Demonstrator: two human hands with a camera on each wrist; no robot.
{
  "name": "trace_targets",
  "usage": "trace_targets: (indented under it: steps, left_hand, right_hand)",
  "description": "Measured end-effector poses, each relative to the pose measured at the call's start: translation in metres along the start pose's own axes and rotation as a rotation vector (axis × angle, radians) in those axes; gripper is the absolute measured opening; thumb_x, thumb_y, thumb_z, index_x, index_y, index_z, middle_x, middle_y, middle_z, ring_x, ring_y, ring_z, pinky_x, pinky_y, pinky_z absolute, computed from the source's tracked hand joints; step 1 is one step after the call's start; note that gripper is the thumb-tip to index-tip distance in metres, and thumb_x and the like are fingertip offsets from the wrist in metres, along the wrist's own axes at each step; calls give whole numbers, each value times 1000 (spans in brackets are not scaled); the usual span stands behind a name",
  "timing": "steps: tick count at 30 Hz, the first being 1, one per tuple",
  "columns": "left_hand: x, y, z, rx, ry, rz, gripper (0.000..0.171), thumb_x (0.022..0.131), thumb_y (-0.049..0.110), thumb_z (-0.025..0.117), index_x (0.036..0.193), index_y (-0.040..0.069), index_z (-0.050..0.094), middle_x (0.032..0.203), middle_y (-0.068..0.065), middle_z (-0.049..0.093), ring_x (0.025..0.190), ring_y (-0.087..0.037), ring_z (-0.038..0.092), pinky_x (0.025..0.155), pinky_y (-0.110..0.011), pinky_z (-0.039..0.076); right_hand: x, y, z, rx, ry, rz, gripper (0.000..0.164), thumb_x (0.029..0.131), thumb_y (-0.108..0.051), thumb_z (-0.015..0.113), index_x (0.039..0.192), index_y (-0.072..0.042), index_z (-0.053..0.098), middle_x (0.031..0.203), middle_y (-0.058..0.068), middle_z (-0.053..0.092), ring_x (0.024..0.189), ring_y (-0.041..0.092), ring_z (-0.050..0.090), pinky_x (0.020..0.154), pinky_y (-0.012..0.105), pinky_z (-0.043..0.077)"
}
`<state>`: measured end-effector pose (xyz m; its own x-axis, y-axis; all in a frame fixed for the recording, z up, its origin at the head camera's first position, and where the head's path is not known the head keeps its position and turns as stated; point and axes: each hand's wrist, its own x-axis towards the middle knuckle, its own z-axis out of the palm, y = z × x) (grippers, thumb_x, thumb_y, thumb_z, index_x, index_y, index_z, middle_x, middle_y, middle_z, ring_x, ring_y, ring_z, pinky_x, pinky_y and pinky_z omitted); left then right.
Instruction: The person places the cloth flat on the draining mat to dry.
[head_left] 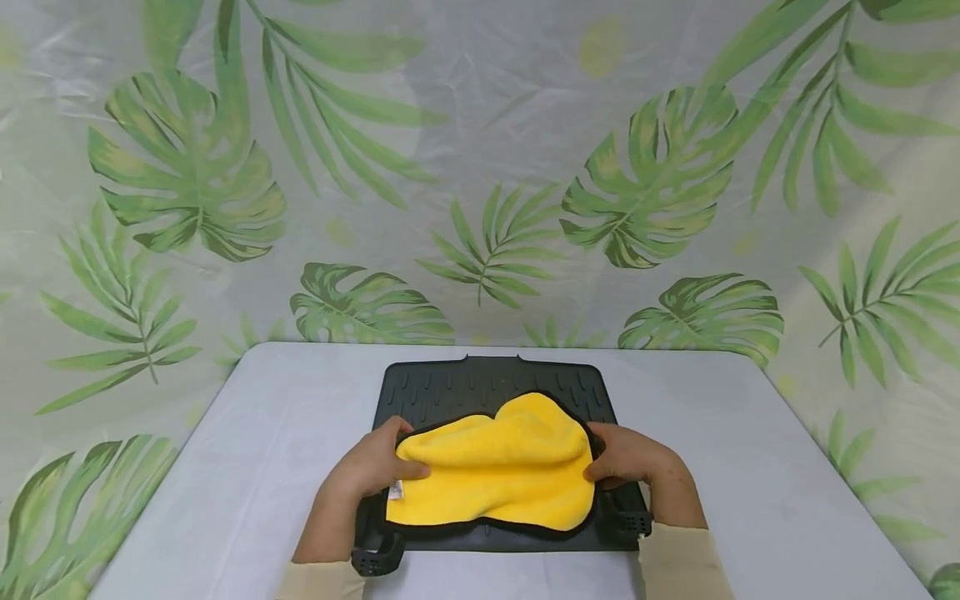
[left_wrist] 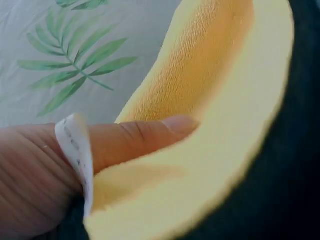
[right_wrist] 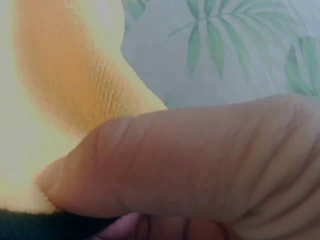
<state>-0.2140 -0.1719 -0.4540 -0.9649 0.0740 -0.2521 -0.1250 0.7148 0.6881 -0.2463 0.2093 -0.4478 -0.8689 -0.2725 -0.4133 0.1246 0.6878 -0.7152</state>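
A yellow plush cloth (head_left: pixel 502 475) with a black edge is held up between both hands over a black ridged mat. Its near side sags in soft folds. My left hand (head_left: pixel 386 462) grips the left end, thumb across the yellow face and the other fingers behind it. A small white tag (left_wrist: pixel 77 155) sticks up beside that thumb in the left wrist view. At the right end, my right hand (head_left: pixel 630 457) pinches the edge, its thumb (right_wrist: pixel 160 160) pressing the front and its fingers mostly hidden behind.
The black mat (head_left: pixel 487 375) lies on a white table (head_left: pixel 285 417), its ridged far part showing beyond the cloth. Behind the table hangs a pale sheet (head_left: pixel 495 125) printed with green leaves. Black wrist straps (head_left: pixel 378 557) sit at both wrists.
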Motion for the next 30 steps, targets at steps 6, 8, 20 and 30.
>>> trace_targets:
  steps: [6, 8, 20, 30]
  left_hand:
    - [-1, -4, -4, 0, -9, 10, 76, 76, 35, 91, 136, 6, 55, 133, -17, 65, 109, -28, 62, 94, -55, 53]
    - [-1, -5, -5, 3, -9, 13, 76, 75, 36, 91, 135, 6, 55, 132, -17, 65, 110, -29, 62, 94, -56, 53]
    - [0, -6, -4, -4, -18, -32, 73, 83, 43, 83, 137, 2, 55, 100, -11, 66, 72, -22, 59, 61, -34, 51]
    - [-1, -7, -7, 23, -51, -18, 76, 75, 20, 91, 139, 3, 55, 109, -11, 67, 87, -22, 61, 74, -41, 55]
  right_hand:
    - [-2, 5, -5, -29, 37, 8, 91, 82, -8, 81, 155, 9, 30, 91, 13, 64, 78, 21, 69, 75, 41, 64]
    - [-1, 5, -5, -37, 46, 1, 89, 83, -9, 80, 155, 9, 31, 82, 10, 59, 74, 20, 66, 74, 40, 63]
    - [-5, -7, 0, -55, 4, 55, 100, 77, -9, 88, 156, 7, 29, 110, 12, 71, 76, 20, 70, 73, 40, 62]
    - [-9, 2, -8, -85, 28, 51, 92, 80, -10, 85, 154, 6, 34, 85, 9, 59, 70, 19, 63, 69, 34, 60]
